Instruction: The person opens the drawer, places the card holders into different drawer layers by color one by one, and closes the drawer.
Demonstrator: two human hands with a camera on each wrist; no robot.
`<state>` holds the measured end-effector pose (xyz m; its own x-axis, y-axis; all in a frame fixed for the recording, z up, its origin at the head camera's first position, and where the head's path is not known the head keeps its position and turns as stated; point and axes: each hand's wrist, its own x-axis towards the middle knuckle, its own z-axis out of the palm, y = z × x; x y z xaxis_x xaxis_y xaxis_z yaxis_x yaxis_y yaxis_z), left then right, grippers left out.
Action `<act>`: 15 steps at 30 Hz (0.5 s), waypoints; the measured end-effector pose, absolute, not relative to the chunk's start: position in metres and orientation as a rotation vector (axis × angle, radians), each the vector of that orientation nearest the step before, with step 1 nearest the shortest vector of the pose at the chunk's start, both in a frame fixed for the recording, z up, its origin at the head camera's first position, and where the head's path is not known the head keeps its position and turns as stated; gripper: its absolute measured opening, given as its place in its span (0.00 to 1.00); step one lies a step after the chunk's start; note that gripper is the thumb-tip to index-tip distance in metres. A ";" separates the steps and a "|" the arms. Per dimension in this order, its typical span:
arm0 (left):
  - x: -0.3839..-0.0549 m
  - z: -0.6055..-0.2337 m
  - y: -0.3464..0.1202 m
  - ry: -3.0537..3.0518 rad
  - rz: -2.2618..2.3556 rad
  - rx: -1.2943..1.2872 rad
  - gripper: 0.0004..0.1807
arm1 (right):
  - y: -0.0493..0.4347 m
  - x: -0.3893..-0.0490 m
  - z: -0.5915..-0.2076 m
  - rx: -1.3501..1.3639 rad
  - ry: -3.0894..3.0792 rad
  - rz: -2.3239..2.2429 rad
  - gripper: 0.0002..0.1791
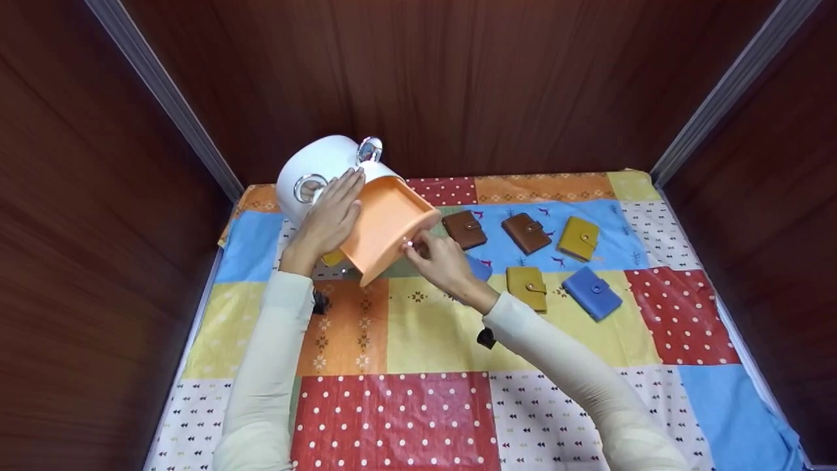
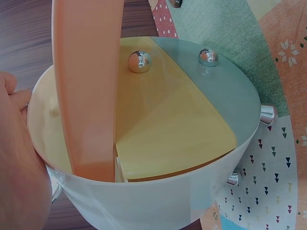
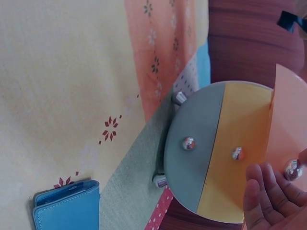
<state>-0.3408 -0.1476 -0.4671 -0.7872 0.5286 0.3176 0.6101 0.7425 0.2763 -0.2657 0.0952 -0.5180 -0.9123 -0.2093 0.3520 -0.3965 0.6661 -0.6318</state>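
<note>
1. Head view: we see the white cabinet (image 1: 312, 160) at about 10 o'clock from the middle, at the far side of the worktop (image 1: 438, 333). Its orange drawer (image 1: 386, 219) reaches out of it toward 4 or 5 o'clock.
2. The right hand (image 1: 444, 263) has a narrow grip: we see it pinch the knob (image 3: 293, 169) on that drawer's front.
3. The left hand (image 1: 332, 217) lies along the cabinet with its fingers straight, its grip closed round nothing; how hard it presses, we cannot tell.
4. What is done, as we judge it: the orange drawer is well out, though we cannot tell whether it is at its full reach.
5. What is left alone, as we read it: the yellow drawer (image 2: 168, 124) and the grey drawer (image 2: 211, 86) look seated in the cabinet.
6. Toward 4 o'clock from the cabinet, we find brown wallets (image 1: 463, 230), yellow wallets (image 1: 525, 288) and blue wallets (image 1: 590, 293) on the worktop, outside the drawer; one blue one is partly hidden by the right hand.
</note>
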 end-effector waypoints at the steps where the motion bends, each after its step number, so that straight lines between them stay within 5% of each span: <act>1: -0.341 -0.467 -0.147 -2.725 -0.544 -0.900 0.27 | 0.095 -0.266 -0.518 0.487 -2.633 1.086 0.13; 15: -0.340 -0.466 -0.147 -2.694 -0.502 -0.911 0.27 | 0.103 -0.268 -0.516 0.462 -2.598 1.173 0.15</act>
